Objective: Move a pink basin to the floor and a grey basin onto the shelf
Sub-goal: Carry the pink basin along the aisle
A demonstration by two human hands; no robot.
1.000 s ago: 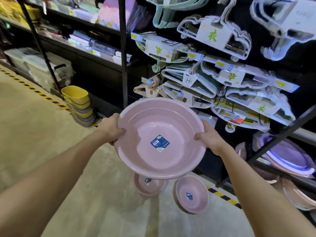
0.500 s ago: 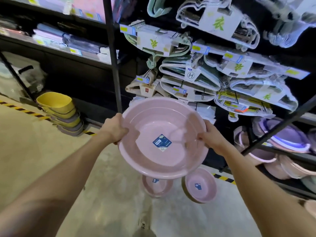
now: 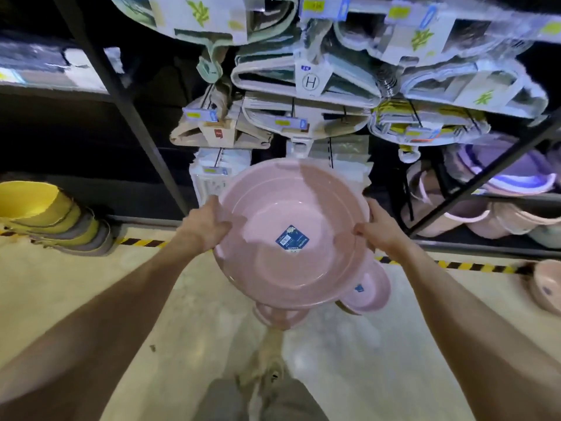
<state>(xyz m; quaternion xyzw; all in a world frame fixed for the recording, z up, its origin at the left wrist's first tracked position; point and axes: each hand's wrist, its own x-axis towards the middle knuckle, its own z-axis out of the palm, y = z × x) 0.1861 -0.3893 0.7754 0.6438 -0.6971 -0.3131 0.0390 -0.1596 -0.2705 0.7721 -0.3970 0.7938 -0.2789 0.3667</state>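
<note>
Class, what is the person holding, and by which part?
A pink basin, gripped by both hands on opposite sides of its rim: left hand, right hand.

There is only one view, from a wide-angle camera on the person's head. It looks forward and steeply down along both bare forearms. The round pink plastic basin [image 3: 291, 235] is close, in the middle of the view. The pale concrete floor [image 3: 364, 360] fills the lower half, and the dark metal store shelf [image 3: 127, 104] fills the upper half.
</note>
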